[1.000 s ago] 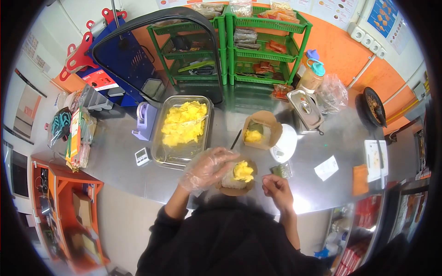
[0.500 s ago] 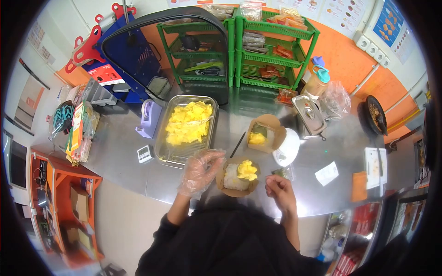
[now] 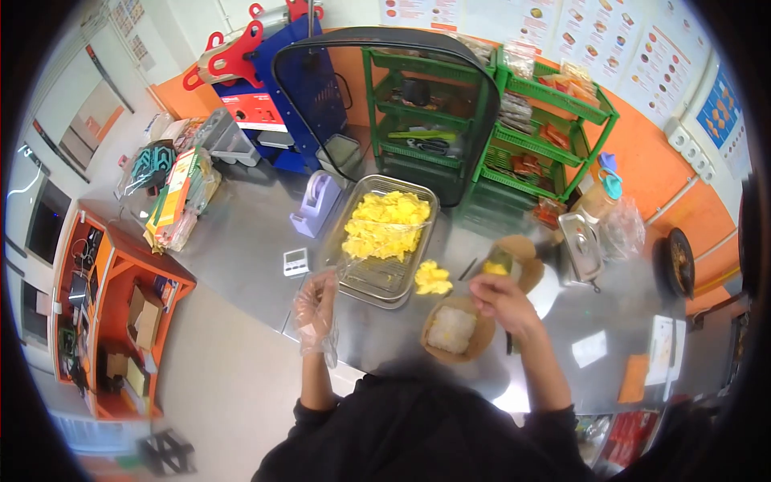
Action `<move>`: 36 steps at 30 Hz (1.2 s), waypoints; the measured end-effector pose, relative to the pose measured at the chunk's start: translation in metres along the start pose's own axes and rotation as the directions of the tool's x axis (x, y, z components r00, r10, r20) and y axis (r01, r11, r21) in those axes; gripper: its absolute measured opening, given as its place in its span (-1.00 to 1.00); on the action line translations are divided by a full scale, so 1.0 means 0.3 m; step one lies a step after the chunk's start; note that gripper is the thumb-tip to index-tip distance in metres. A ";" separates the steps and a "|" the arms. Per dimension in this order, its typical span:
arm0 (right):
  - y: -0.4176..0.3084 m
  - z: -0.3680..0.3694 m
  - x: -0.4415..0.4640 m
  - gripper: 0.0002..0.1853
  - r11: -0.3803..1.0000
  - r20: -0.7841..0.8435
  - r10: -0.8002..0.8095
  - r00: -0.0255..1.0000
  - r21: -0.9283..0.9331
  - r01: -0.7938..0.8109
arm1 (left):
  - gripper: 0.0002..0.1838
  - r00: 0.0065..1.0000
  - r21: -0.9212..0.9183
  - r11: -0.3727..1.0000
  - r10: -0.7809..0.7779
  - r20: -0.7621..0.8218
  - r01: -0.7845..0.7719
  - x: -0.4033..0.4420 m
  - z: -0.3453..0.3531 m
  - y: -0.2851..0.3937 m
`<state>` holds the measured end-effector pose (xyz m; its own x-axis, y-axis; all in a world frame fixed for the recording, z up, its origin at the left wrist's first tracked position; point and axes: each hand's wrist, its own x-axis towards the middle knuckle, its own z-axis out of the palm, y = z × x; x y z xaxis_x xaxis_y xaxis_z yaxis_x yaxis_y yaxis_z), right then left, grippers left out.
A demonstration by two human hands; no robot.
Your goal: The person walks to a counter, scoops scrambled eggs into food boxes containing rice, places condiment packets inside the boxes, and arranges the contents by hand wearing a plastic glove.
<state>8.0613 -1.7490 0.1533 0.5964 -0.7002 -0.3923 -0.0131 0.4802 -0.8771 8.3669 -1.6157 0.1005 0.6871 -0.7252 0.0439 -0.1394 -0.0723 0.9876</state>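
Observation:
My left hand (image 3: 317,312), in a clear plastic glove, is just off the near left corner of the metal tray (image 3: 385,299). Its fingers stretch out, with no food visible in them. Scrambled egg (image 3: 385,225) fills much of the tray. My bare right hand (image 3: 502,301) is closed in a pinch above the right side of a brown paper box (image 3: 475,339); whatever it holds is hidden. White rice (image 3: 451,330) lies in that box. A separate clump of egg (image 3: 434,277) shows between tray and box; whether it touches the counter I cannot tell.
Beyond my right hand stands a second paper box (image 3: 526,269) with egg in it, beside a white round object (image 3: 548,293). A timer (image 3: 295,262) and lilac tape dispenser (image 3: 316,205) are left of the tray. Green racks (image 3: 554,153) stand behind. A lidded metal container (image 3: 580,245) is at right.
The view has shifted left. My left hand has drawn away from the near box, and my right hand has risen over its right side. The egg clump has left the rice and appears beyond the box.

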 end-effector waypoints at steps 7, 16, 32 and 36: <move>0.093 0.034 0.388 -0.92 0.960 0.225 0.276 0.934 -0.100 -0.260 | -0.76 0.992 -0.077 0.992 -0.110 -0.069 0.104 -0.052 -0.062 -0.060; 0.200 0.067 0.556 -0.81 0.925 0.215 0.224 0.951 -0.354 -0.138 | -0.75 0.985 0.158 0.977 0.155 -0.079 -0.141 -0.059 -0.145 -0.193; 0.110 0.046 0.406 -0.50 0.125 0.194 -0.343 0.919 -0.960 0.249 | -0.77 0.972 0.121 0.969 0.204 0.115 -0.218 -0.038 -0.006 0.097; -0.039 0.045 0.152 -0.62 0.494 -0.027 -0.311 0.950 -0.858 0.137 | -0.80 0.965 -0.044 0.983 0.183 0.190 -0.178 -0.033 0.063 0.143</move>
<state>8.0994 -1.7796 0.1494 0.5493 -0.8286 -0.1079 -0.6135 -0.3122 -0.7254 8.3408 -1.6245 0.1398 0.5021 -0.8427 0.1942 -0.2275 0.0879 0.9698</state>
